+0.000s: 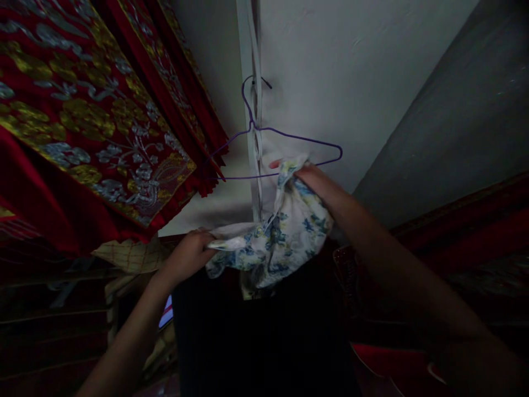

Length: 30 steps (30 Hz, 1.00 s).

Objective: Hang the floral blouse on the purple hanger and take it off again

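A purple wire hanger (289, 135) hangs by its hook from a nail on the white wall. Just below it I hold a white garment (281, 237) printed with blue and yellow flowers. My right hand (314, 179) grips the garment's upper edge right at the hanger's lower bar, one fingertip showing past the cloth. Lower and to the left, my left hand (190, 256) is closed on the garment's other end. The cloth sags in a bunch between the two hands.
A red curtain (82, 110) with gold and silver embroidery fills the upper left. A white cable strip (250, 49) runs down the wall behind the hanger. A grey wall (454, 121) slopes at the right. Dark and red fabrics lie below.
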Motion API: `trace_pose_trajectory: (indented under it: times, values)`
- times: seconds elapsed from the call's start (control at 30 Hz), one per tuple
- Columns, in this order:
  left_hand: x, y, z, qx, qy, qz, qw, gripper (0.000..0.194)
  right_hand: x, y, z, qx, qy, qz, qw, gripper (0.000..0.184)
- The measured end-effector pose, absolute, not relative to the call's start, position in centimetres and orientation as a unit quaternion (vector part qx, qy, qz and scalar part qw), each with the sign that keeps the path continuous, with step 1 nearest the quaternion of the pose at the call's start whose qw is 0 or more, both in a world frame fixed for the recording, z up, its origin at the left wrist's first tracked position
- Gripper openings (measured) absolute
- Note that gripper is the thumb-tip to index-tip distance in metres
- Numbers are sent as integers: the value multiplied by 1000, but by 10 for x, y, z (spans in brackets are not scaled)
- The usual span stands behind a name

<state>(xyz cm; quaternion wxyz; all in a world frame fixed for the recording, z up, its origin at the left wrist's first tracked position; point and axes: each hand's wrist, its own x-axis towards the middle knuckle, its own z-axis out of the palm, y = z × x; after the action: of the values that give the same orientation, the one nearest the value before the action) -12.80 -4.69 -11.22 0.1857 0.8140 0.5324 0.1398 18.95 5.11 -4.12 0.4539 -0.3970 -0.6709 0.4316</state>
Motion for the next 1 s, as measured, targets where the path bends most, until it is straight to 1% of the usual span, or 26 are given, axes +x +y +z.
trace_pose_trajectory:
  times: [0.1,0.17,0.23,0.3,0.37,0.43,0.5,0.6,0.7,0.8,0.87,1.0]
  values:
    - [-129,-45,-85,818,547,123,127,25,166,76,-69,-426,-706,366,430,54]
    - [-129,-48,-79,805,580,64,108,28,159,94,-87,-456,-707,335,425,47]
    - [-130,-52,-82,782,612,8,120,39,161,108,-99,-480,-694,318,432,38]
    - [-136,-52,-89,766,628,-15,135,48,167,114,-102,-499,-681,302,442,42]
    - [-144,-46,-95,767,630,-10,123,48,174,112,-98,-521,-679,279,436,46]
    - [-152,-36,-94,784,613,34,89,40,179,104,-92,-532,-689,246,425,49]
    - [-154,-24,-86,806,579,111,53,35,181,95,-86,-526,-706,222,418,50]
    - [-146,-11,-66,802,554,223,15,31,182,82,-80,-517,-717,231,407,49]
    - [-136,-4,-48,785,552,281,8,24,185,74,-77,-515,-716,244,404,48]
    - [-126,-2,-34,783,539,310,34,18,187,68,-78,-503,-725,233,409,49]
    - [-118,1,-25,781,530,328,27,22,186,65,-80,-492,-729,238,412,49]
    - [-98,17,-13,777,516,360,-33,38,174,53,-83,-462,-720,277,438,45]
